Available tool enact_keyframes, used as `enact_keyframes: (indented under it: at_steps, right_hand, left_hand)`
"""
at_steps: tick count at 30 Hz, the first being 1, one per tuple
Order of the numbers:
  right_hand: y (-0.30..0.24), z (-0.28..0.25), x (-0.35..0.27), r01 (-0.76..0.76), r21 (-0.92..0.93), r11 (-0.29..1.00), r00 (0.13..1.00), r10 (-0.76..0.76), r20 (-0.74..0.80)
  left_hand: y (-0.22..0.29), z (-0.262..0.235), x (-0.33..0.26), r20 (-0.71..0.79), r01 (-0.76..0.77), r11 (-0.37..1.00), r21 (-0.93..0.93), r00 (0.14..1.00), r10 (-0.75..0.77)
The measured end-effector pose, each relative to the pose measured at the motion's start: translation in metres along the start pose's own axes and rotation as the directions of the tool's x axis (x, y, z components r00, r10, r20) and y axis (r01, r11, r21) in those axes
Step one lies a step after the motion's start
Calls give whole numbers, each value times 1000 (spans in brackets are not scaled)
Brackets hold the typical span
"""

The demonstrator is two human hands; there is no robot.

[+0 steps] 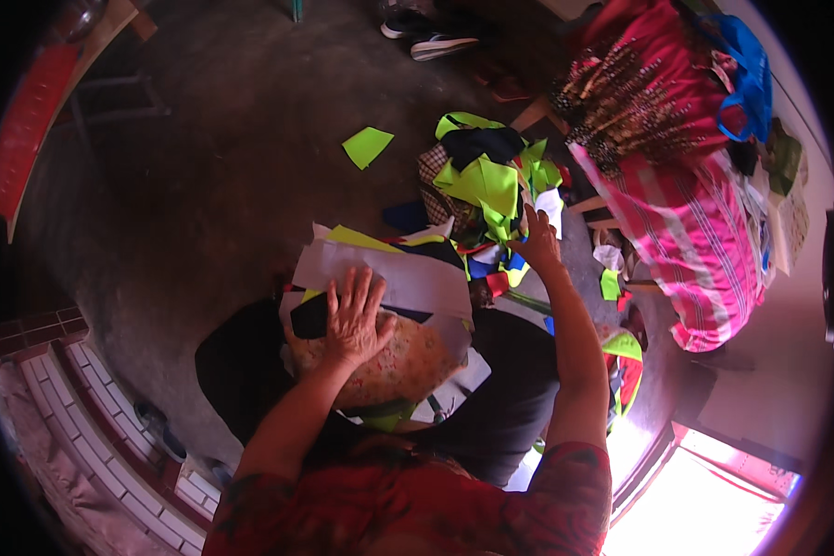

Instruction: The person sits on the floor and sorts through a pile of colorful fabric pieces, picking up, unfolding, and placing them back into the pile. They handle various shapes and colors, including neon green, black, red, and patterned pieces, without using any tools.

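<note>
My left hand (354,320) lies flat, fingers spread, on a pale grey cloth piece (408,283) across my lap. Under that piece, edges of yellow and dark cloth stick out, and a floral orange cloth (408,366) lies nearer to me. Further right, my right hand (539,246) reaches out with its fingers apart at the near right side of a heap of cloth scraps (486,181). The heap mixes neon yellow-green, dark, checked, white, blue and red pieces. I see nothing held in the right hand.
One neon scrap (369,146) lies alone on the grey floor. Dark shoes (443,44) stand at the far side. Pink plaid cloth (686,241) drapes at the right, beside a blue bag (746,69). A red-topped table (32,130) is far left, white-bricked steps (102,445) near left.
</note>
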State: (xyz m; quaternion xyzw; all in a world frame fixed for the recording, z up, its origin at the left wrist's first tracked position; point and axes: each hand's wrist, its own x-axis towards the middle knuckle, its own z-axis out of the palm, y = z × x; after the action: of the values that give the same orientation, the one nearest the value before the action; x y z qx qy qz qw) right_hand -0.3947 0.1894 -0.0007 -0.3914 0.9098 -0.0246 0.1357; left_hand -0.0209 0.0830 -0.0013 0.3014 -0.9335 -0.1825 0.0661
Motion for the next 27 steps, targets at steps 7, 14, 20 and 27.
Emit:
enact_keyframes:
  at_steps: [7, 14, 20, 27]
  right_hand:
    - [-9, 63, 61, -69, -108, 992, 985, 84, 149]
    - [3, 102, 125, -79, -205, 976, 997, 83, 11]
    - [5, 114, 163, -176, -180, 968, 960, 209, 188]
    - [33, 155, 188, -201, -162, 966, 957, 229, 177]
  left_hand:
    - [-2, 5, 1, 27, 16, 999, -47, 1000, -15]
    - [-6, 11, 1, 75, 26, 1000, -15, 997, -25]
    - [-10, 16, -1, 100, -27, 997, 66, 995, 20]
    - [-10, 16, -3, 160, -8, 996, 89, 987, -6]
